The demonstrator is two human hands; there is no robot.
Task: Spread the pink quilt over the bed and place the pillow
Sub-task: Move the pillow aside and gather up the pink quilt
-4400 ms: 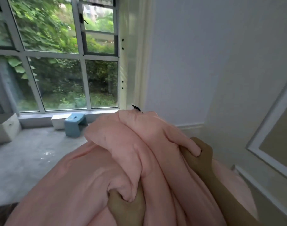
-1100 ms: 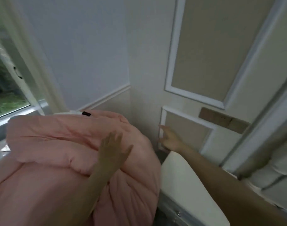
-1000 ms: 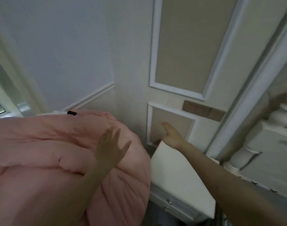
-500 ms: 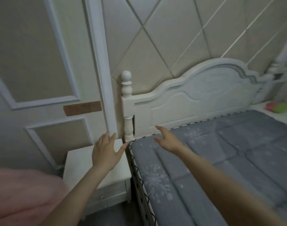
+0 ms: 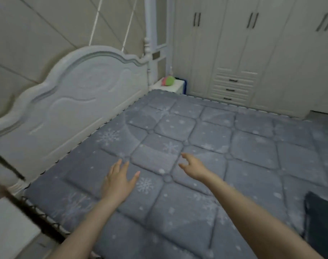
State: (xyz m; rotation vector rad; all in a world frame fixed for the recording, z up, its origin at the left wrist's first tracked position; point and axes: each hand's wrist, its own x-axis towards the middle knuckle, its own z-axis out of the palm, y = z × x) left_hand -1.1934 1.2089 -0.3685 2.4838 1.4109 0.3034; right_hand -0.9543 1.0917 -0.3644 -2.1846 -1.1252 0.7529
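The bed (image 5: 206, 139) fills the view, covered only by a grey quilted mattress pad with snowflake print. Its white carved headboard (image 5: 71, 101) runs along the left. My left hand (image 5: 118, 181) hovers over the pad near the headboard end, fingers spread, holding nothing. My right hand (image 5: 194, 166) reaches a little farther over the pad, fingers loosely apart, also with nothing in it. The pink quilt is out of view. No pillow can be seen.
A white nightstand (image 5: 170, 86) at the far corner of the bed carries a pink and green object (image 5: 168, 80). White wardrobes (image 5: 252, 49) line the far wall. Another white nightstand (image 5: 8, 228) sits at bottom left. Something dark (image 5: 321, 217) lies at the bed's right edge.
I let go of the pink quilt, which stayed behind on the left. My view swung right from the wall corner past the nightstand to the bed. Both open hands now hover over the mattress pad.
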